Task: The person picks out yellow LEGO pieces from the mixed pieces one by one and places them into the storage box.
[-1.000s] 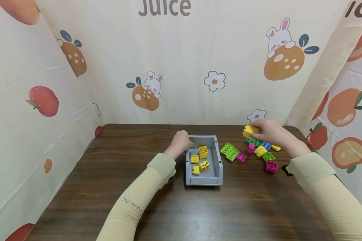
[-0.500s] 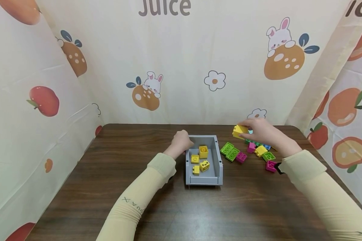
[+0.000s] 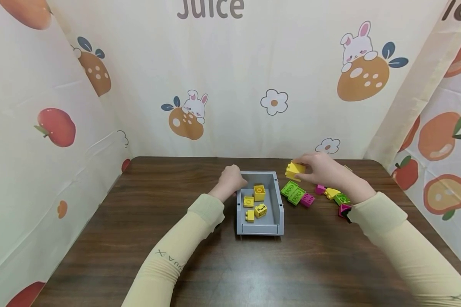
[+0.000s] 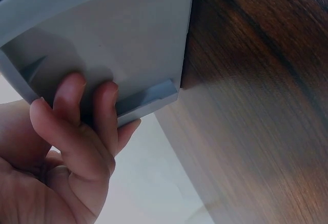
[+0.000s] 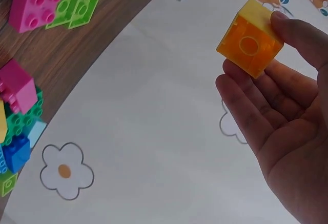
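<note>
My right hand (image 3: 324,170) pinches a yellow toy brick (image 3: 295,171) between thumb and fingers, raised above the table just right of the grey bin (image 3: 260,230). Seen from the right wrist, the brick (image 5: 250,37) shows its hollow underside. With my left hand (image 3: 229,183) I grip the left wall of the bin near its far corner. The left wrist view has those fingers (image 4: 102,106) bent against the bin's outer side (image 4: 138,34). Inside the bin lie several yellow bricks (image 3: 259,192), one of them printed with a face (image 3: 260,210).
Right of the bin, lime green bricks (image 3: 293,192) and a magenta brick (image 3: 307,200) lie on the dark wooden table (image 3: 146,221). Farther right is a mixed pile, partly behind my right arm, with a yellow piece (image 3: 331,193). A printed curtain (image 3: 230,85) surrounds the table.
My right hand has carried the yellow brick leftward from above the mixed pile to close beside the bin. My left hand and the bin have stayed in place.
</note>
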Motion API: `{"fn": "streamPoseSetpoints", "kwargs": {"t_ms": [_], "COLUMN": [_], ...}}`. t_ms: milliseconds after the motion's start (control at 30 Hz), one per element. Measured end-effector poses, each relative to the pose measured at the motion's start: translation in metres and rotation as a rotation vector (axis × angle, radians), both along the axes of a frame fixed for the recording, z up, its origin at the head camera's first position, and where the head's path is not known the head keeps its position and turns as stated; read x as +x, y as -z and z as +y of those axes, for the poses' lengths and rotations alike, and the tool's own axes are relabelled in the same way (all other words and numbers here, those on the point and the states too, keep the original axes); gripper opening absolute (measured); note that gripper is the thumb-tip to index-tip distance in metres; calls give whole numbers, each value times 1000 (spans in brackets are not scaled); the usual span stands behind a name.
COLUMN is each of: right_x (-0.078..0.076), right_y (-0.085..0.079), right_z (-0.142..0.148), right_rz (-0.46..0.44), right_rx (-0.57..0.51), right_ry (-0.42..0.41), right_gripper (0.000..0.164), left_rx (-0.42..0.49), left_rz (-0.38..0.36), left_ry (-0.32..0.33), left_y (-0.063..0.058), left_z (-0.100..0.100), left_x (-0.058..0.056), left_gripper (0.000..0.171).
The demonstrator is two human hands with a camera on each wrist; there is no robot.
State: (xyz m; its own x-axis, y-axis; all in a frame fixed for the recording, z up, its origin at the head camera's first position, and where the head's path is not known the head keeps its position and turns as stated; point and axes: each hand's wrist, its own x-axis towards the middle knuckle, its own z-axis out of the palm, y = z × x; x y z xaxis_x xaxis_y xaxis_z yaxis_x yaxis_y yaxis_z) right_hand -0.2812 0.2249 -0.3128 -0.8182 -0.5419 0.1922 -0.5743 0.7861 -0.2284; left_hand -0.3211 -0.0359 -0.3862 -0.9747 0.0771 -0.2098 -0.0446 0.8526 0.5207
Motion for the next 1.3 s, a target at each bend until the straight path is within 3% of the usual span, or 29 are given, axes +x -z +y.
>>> {"fn": "streamPoseSetpoints", "kwargs": {"t_ms": [533,1300], "right_x": [7,12], "right_y": [5,44], "right_z": [-37,-72], "right_rz": [-80,-152], "right_rx": [-2,-15], "right_ry": [-9,-149], "right_gripper": [41,41], "left_rx": [28,-1], "left_rz": [-14,11], "left_ry": [-6,3], "left_y": [-1,1], "left_z": [-1,-1], "left_x": [0,-2], "left_gripper": [20,23]}}
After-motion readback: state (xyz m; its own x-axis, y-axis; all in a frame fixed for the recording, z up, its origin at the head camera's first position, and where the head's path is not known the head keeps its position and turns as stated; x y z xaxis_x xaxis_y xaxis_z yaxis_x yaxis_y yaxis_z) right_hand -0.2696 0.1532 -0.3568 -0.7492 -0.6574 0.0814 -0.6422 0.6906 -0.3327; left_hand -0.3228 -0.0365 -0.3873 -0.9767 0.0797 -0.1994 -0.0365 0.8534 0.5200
